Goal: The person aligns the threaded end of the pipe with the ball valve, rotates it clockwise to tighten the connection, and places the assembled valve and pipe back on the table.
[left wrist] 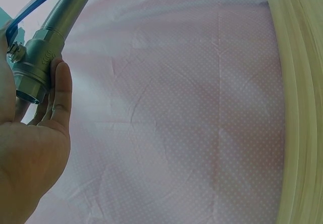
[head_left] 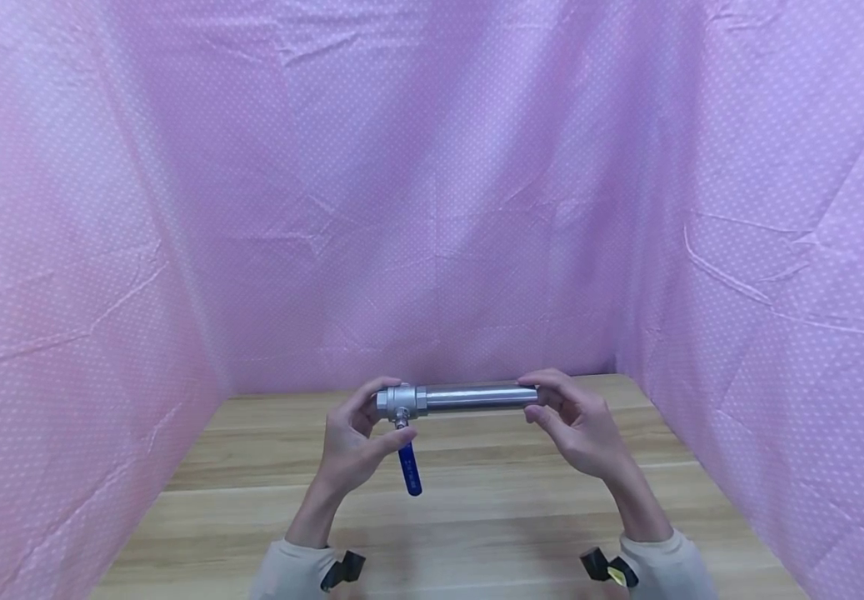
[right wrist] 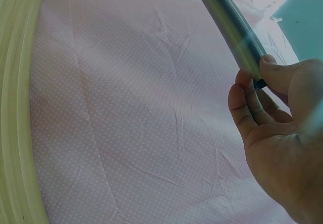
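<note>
A silver ball valve with a blue lever handle is joined to a straight metal pipe, and the two lie level above the table. My left hand grips the valve body, fingers behind it and thumb by the base of the lever. At the far right end of the pipe, my right hand pinches it between thumb and fingers. The left wrist view shows the open hexagonal end of the valve. In the right wrist view, fingertips press on the pipe's end.
A light wood-grain table lies beneath the hands. Pink dotted cloth hangs at the back and on both sides, creased in places. Dark wrist straps sit at the sleeve cuffs.
</note>
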Demonstrator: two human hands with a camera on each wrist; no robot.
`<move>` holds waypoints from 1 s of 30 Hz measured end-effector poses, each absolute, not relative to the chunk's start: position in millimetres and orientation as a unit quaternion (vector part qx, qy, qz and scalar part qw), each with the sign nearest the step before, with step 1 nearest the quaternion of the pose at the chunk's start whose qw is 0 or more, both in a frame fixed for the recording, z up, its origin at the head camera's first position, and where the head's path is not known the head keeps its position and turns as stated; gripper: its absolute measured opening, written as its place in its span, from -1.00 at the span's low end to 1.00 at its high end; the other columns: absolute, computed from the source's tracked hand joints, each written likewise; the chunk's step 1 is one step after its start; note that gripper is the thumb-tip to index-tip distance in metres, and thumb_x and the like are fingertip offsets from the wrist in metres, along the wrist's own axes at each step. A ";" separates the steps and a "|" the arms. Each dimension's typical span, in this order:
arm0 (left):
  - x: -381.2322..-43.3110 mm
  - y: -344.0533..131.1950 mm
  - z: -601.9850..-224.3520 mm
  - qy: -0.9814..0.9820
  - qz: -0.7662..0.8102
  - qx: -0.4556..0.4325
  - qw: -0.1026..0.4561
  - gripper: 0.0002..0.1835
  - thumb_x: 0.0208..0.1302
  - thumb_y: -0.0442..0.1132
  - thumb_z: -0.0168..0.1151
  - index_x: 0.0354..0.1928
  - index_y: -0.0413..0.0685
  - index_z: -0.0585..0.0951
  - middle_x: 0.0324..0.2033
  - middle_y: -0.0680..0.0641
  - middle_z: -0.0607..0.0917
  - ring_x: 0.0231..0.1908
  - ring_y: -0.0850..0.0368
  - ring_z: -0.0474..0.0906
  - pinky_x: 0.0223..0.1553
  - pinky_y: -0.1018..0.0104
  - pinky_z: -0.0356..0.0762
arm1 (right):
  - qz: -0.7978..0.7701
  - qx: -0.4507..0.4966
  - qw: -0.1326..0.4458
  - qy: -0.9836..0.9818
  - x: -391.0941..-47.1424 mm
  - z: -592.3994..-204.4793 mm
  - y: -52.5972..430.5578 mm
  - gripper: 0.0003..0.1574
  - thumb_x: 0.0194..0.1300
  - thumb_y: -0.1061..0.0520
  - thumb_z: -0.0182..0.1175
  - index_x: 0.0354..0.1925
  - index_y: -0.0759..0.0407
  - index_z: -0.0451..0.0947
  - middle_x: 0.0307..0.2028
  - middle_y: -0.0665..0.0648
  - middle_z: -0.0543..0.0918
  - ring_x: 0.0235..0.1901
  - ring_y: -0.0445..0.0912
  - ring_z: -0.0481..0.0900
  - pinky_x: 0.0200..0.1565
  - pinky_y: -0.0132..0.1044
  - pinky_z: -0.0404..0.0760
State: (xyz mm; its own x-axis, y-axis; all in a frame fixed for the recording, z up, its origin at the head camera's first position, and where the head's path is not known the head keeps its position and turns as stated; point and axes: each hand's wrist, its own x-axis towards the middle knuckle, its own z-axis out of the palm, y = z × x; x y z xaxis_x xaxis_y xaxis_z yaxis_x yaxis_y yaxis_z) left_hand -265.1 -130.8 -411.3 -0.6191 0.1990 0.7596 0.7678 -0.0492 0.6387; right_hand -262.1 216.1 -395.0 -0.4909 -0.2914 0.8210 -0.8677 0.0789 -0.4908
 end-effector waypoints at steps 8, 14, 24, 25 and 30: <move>-267.8 -131.3 -411.5 -0.646 -0.619 -0.378 0.235 -0.28 0.08 -0.73 0.53 0.35 -0.57 0.55 0.19 0.17 0.77 0.09 0.34 0.80 0.20 0.46 0.82 | 0.523 0.416 0.270 -0.693 -262.0 -394.0 216.3 -0.42 0.24 0.74 0.31 0.22 0.60 0.61 -0.25 0.19 0.65 -0.32 -0.18 0.56 -0.36 -0.40 0.60; -268.0 -131.2 -410.2 -0.649 -0.616 -0.378 0.238 -0.29 0.10 -0.73 0.52 0.36 -0.54 0.56 0.19 0.16 0.77 0.09 0.34 0.80 0.20 0.45 0.82 | 0.521 0.415 0.273 -0.694 -262.4 -393.0 216.8 -0.39 0.25 0.73 0.32 0.24 0.51 0.64 -0.27 0.17 0.64 -0.33 -0.18 0.55 -0.39 -0.39 0.58; -267.9 -130.7 -411.0 -0.648 -0.618 -0.381 0.231 -0.29 0.09 -0.73 0.53 0.35 -0.54 0.56 0.18 0.13 0.77 0.06 0.32 0.80 0.18 0.44 0.83 | 0.502 0.426 0.281 -0.698 -262.6 -394.9 218.3 -0.39 0.25 0.74 0.30 0.23 0.48 0.64 -0.31 0.15 0.65 -0.33 -0.16 0.58 -0.36 -0.40 0.60; -267.4 -130.6 -410.9 -0.650 -0.618 -0.379 0.229 -0.28 0.09 -0.73 0.53 0.36 -0.52 0.57 0.18 0.13 0.77 0.06 0.32 0.80 0.19 0.44 0.83 | 0.500 0.424 0.281 -0.701 -262.5 -395.1 218.6 -0.39 0.25 0.73 0.30 0.23 0.47 0.64 -0.32 0.14 0.65 -0.33 -0.16 0.59 -0.36 -0.40 0.60; -265.6 -131.0 -412.1 -0.658 -0.614 -0.374 0.224 -0.26 0.08 -0.71 0.56 0.37 -0.46 0.58 0.21 0.14 0.76 0.11 0.31 0.80 0.22 0.42 0.83 | 0.489 0.415 0.275 -0.716 -262.6 -396.2 219.6 -0.41 0.28 0.71 0.31 0.23 0.46 0.64 -0.34 0.11 0.65 -0.35 -0.19 0.59 -0.37 -0.40 0.61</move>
State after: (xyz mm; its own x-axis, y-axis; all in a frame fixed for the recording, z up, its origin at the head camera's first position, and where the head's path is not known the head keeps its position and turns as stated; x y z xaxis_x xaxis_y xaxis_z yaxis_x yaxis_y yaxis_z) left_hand -265.6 -131.0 -412.1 -0.6203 0.2177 0.7535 0.7669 -0.0333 0.6409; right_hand -262.6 219.6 -396.2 -0.5047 -0.3250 0.7998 -0.8632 0.1775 -0.4727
